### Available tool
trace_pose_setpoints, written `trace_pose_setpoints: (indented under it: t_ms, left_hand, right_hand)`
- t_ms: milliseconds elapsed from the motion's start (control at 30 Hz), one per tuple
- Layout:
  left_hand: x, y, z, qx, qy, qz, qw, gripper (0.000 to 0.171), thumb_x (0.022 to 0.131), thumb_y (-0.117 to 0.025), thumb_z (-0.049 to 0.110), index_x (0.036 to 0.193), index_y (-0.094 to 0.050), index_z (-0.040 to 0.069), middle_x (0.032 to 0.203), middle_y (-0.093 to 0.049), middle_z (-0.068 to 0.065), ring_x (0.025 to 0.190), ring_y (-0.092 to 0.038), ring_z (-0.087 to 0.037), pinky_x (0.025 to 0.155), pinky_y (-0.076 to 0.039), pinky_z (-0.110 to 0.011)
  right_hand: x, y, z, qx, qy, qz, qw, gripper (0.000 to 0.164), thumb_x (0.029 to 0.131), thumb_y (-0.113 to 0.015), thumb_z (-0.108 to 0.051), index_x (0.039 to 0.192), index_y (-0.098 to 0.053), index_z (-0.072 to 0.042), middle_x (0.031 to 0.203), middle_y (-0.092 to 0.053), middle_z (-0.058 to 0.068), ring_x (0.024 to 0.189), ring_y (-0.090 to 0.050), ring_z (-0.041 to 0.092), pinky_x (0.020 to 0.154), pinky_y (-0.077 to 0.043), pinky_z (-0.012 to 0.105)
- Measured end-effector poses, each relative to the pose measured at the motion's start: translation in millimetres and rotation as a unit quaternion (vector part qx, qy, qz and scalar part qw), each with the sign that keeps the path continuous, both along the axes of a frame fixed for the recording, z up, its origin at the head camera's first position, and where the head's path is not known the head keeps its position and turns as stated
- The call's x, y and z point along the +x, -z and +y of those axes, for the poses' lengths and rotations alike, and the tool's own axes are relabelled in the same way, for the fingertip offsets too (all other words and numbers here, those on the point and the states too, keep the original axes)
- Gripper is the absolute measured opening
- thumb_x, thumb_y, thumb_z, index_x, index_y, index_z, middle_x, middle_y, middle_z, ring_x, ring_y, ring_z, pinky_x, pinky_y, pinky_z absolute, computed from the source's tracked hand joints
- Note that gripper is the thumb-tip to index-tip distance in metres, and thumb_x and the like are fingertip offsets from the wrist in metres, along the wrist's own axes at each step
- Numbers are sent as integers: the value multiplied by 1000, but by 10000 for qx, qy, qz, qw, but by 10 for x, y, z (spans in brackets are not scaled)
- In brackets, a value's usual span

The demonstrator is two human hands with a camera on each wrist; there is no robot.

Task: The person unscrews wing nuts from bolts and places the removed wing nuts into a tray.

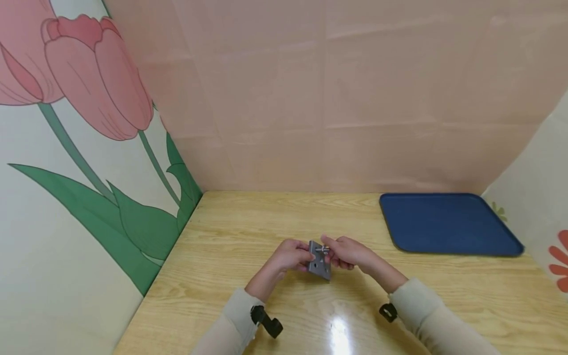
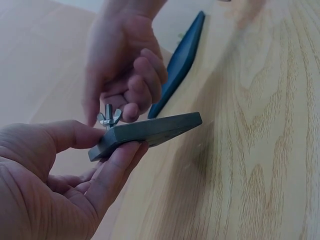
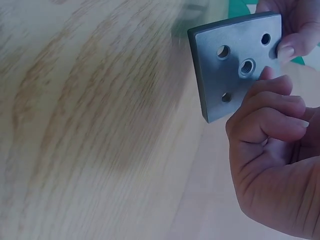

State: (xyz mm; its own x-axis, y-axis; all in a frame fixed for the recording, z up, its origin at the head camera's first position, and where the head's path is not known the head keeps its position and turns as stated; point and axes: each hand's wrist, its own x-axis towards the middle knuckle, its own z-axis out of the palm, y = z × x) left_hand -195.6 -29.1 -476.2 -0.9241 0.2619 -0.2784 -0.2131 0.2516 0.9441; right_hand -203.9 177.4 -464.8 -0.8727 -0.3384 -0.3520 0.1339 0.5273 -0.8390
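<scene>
My left hand (image 2: 55, 170) grips a thick grey metal plate (image 3: 240, 55) near one corner, thumb on one face and fingers behind. In the right wrist view the plate shows several round holes, one of them threaded with a raised rim. A wing nut (image 2: 109, 117) sits on a threaded bolt standing out from the plate, close to my left thumb. My right hand (image 1: 348, 251) is at the wing nut, thumb on one side and curled index finger on the other. Its other fingers are curled in beside the plate. The plate is held tilted above the table.
A blue tray (image 1: 448, 224) lies at the back right of the wooden table (image 1: 213, 256). A pinkish sheet (image 1: 337, 98) hangs along the back, and a tulip-printed panel (image 1: 88, 197) stands at the left. Dark straps are on both sleeves.
</scene>
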Motion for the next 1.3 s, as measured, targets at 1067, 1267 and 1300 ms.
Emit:
trace_pose_setpoints:
  t_ms: [1067, 1267, 1300]
  left_hand:
    - [19, -10, 2, -116, 31, -54, 9999, 28, 88, -73, 5, 112, -67, -6, 94, -71, -12, 80, -68, -20, 63, -59, -28]
    - [15, -3, 21, -111, -9, -11, 9999, 29, 86, -73, 4, 113, -67, -7, 93, -72, -13, 78, -68, -19, 62, -59, -28]
    - [17, -3, 26, -112, -4, 12, 9999, 29, 86, -73, 3, 113, -67, -7, 92, -72, -13, 77, -68, -18, 62, -59, -28]
  right_hand:
    - [50, 62, 71, 1307, -686, 3156, 9373, 35, 104, -54, -42, 102, -71, -11, 74, -60, -3, 59, -49, 9, 52, -42, 26]
    - [28, 52, 47, 282, 189, 972, 9947, 64, 106, -40, -55, 87, -71, -2, 69, -66, 8, 51, -50, 13, 45, -41, 26]
    - [29, 51, 47, 187, 221, 726, 9969, 67, 106, -39, -56, 84, -70, -1, 67, -66, 8, 50, -49, 12, 45, -40, 25]
